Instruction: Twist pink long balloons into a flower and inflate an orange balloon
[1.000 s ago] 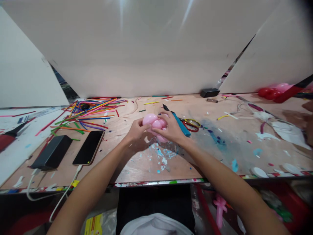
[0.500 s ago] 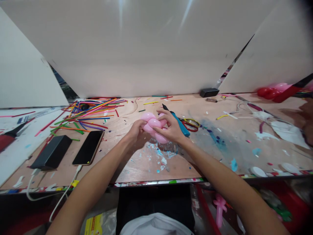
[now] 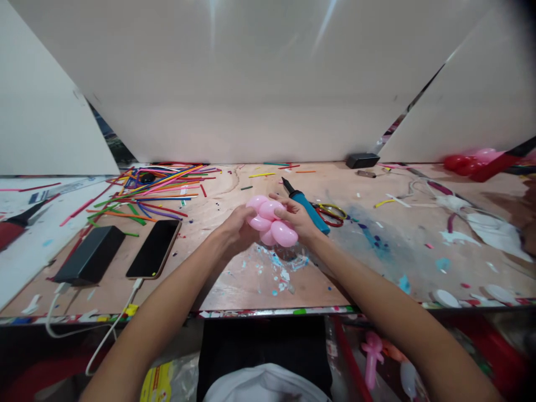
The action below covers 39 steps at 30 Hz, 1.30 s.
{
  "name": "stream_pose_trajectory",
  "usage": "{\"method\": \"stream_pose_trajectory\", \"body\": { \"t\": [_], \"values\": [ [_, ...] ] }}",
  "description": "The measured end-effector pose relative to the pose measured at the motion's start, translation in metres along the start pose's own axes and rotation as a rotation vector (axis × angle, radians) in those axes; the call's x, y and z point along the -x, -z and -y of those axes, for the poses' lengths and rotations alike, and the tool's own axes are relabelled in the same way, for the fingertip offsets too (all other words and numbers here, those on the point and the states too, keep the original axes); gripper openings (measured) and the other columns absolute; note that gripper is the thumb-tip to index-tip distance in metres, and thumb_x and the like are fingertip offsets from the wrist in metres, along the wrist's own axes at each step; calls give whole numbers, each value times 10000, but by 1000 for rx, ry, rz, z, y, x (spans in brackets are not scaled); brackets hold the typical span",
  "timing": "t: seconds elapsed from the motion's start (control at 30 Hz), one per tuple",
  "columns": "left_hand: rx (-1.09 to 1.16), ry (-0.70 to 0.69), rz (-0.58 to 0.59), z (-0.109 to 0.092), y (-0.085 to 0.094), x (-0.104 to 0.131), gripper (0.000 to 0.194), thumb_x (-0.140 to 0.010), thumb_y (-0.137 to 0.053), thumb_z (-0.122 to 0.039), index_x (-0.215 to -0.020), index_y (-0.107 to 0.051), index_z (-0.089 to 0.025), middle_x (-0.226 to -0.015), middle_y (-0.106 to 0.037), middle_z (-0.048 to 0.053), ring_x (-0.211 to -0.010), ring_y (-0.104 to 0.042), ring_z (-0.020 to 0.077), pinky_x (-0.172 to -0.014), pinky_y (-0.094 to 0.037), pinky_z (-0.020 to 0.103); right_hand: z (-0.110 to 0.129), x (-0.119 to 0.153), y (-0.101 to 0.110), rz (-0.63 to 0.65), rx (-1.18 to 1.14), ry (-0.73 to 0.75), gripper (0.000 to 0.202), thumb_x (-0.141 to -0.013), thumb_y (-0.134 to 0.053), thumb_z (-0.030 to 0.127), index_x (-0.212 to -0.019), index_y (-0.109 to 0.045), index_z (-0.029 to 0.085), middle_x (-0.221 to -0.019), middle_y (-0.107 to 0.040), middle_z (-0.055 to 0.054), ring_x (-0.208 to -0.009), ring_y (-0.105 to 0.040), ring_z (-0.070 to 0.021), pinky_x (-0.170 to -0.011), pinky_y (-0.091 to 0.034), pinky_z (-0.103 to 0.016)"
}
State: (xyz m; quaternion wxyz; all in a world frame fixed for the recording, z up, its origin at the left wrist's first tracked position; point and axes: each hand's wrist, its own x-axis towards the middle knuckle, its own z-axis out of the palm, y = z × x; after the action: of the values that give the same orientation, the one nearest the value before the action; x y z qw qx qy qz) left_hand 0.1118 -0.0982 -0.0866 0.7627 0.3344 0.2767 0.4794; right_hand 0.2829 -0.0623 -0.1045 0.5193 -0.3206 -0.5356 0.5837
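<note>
A cluster of pink balloon bubbles (image 3: 268,222) is held above the middle of the table, its rounded segments pressed together. My left hand (image 3: 239,226) closes on its left side, fingers partly hidden behind it. Around the upper right side, my right hand (image 3: 298,218) grips the same cluster with thumb and fingers. Just beyond my right hand lies a blue hand pump (image 3: 309,209) with a black nozzle, and scissors (image 3: 330,214) with yellow and red handles rest beside it.
Uninflated balloons (image 3: 167,190), a phone (image 3: 154,249) and a black box (image 3: 90,255) are on the left. At the back stands a white panel (image 3: 251,84). Red and pink balloons (image 3: 469,163), a red pump (image 3: 498,164) and another person's blurred hand (image 3: 528,215) are at right.
The pink cluster has turned and tipped, showing more segments toward me. My right fingers have moved down around it, uncovering more of the blue pump. The view has shifted slightly.
</note>
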Motion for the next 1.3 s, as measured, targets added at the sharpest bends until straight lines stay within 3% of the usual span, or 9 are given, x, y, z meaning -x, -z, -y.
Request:
{"method": "stream_pose_trajectory", "body": {
  "t": [0.13,0.23,0.4,0.47,0.57,0.7,0.83,0.97,1.3],
  "values": [
    [-14,-79,82,-5,2,1,495,-604,-693,-169,-1093,-612,-153,-889,-673,76,-755,-638,210,-736,-529,356,5,0,-2,11,-133,-127,449,-577,-877,450,-933,-724,224,-1104,-707,-48,-900,-662,-200,-760,-532,-307],
    [-147,-180,-4,-8,12,-4,617,-604,-728,-198,-1200,-567,-198,-1036,-653,80,-823,-635,211,-720,-520,336,5,-1,-1,25,-101,-147,523,-575,-862,507,-979,-710,211,-978,-723,-53,-806,-666,-197,-701,-543,-312],
    [-890,-499,-85,-13,25,-8,689,-590,-765,-175,-1254,-599,-251,-1383,-488,98,-1200,-532,275,-939,-490,372,9,-2,9,56,341,115,470,-624,-837,492,-994,-710,232,-1374,-577,-99,-1283,-532,-301,-1063,-427,-481],
    [-1146,-664,-87,-14,22,-5,523,-637,-761,-191,-1149,-666,-236,-1351,-504,101,-1267,-470,287,-1078,-394,426,15,-1,12,90,544,250,408,-679,-810,466,-1010,-705,251,-1467,-486,-86,-1402,-409,-295,-1152,-319,-499],
    [-1301,-824,-170,-12,13,-1,342,-730,-692,-173,-1068,-667,-217,-1206,-553,103,-1167,-508,260,-1066,-384,422,21,1,11,53,755,411,527,-701,-792,463,-1166,-635,270,-1512,-404,-99,-1442,-334,-304,-1180,-263,-524],
    [-1215,-874,-340,-4,8,0,249,-756,-658,-161,-990,-594,-219,-1038,-585,68,-978,-546,222,-903,-440,357,21,1,7,-230,922,426,714,-635,-806,506,-1219,-533,198,-1285,-526,-171,-1235,-499,-346,-1041,-417,-547],
    [-1068,-791,-374,5,5,-2,291,-735,-680,-155,-988,-560,-233,-1089,-610,58,-1034,-553,226,-954,-407,361,19,1,4,-286,990,325,547,-675,-737,564,-1019,-554,180,-1002,-590,-117,-872,-594,-266,-753,-526,-432],
    [-905,-877,-430,9,-7,-2,332,-690,-694,-122,-970,-557,-238,-1138,-594,52,-1108,-546,227,-1006,-398,358,19,4,-2,-234,924,327,396,-773,-663,542,-973,-571,213,-862,-637,-64,-712,-605,-218,-650,-508,-368],
    [-847,-673,-451,5,1,-11,308,-717,-765,-292,-993,-648,-217,-1002,-649,35,-938,-588,184,-881,-458,308,4,6,0,-218,910,526,288,-817,-660,406,-1035,-565,243,-963,-680,-71,-820,-658,-239,-705,-532,-365]
  ]
}}
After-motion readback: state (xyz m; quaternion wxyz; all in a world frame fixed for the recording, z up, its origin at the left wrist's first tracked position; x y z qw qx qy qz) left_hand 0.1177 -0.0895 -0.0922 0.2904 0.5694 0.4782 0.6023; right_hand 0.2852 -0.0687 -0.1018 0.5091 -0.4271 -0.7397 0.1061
